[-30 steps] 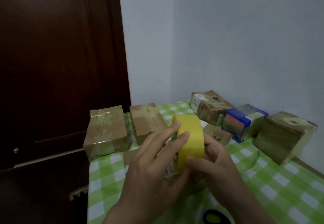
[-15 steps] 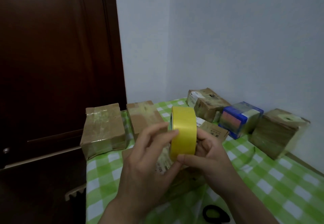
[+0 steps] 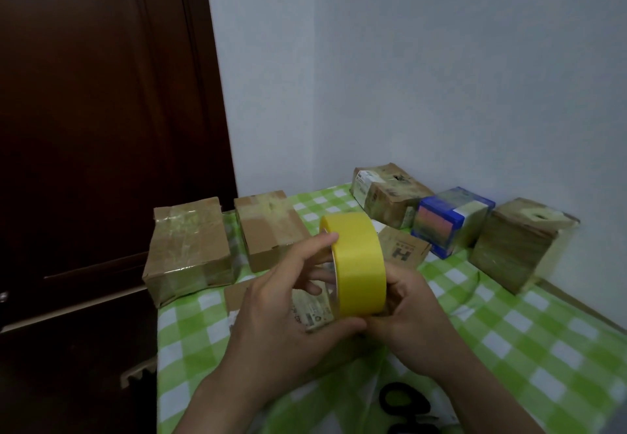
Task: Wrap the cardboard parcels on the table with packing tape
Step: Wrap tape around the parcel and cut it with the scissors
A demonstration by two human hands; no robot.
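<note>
A green checked bench [image 3: 509, 332] meets white walls [image 3: 441, 77]. Above it, the left hand [image 3: 281, 315] and right hand [image 3: 417, 325] both grip a round yellow tape roll [image 3: 359, 264]. Brown cardboard parcels [image 3: 190, 250] sit beyond.

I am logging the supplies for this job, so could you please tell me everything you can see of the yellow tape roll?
The yellow tape roll is a wide, matte band, its open side facing left. It stands on edge, held in the air above the green checked table. The left hand curls fingers over its left rim, thumb beneath; the right hand grips its lower right side. No loose end shows.
</note>
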